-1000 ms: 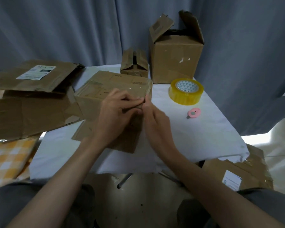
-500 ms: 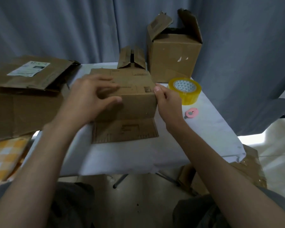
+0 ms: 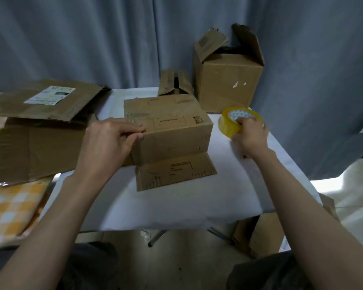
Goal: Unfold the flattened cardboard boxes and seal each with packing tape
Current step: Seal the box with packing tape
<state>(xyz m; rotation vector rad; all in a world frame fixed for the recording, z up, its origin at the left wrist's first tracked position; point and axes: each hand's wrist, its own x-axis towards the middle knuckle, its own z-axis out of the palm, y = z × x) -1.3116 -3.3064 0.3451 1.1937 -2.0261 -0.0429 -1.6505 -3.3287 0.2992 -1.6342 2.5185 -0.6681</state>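
A small brown cardboard box (image 3: 172,130) stands unfolded in the middle of the white table (image 3: 197,201), one flap lying flat toward me. My left hand (image 3: 111,141) holds the box's near left corner, fingers curled over its top edge. To the right, my right hand (image 3: 249,135) grips the yellow roll of packing tape (image 3: 231,120), which rests on the table beside the box.
A tall open box (image 3: 228,84) stands at the back right, a smaller open box (image 3: 174,84) next to it. Flattened cardboard (image 3: 40,139) lies stacked at the left over a yellow checked cloth (image 3: 11,208). More cardboard (image 3: 264,233) sits on the floor at the right.
My right hand left the box's right edge and moved right onto the tape roll. My left hand stayed on the box's left side. The pink cutter is now hidden.
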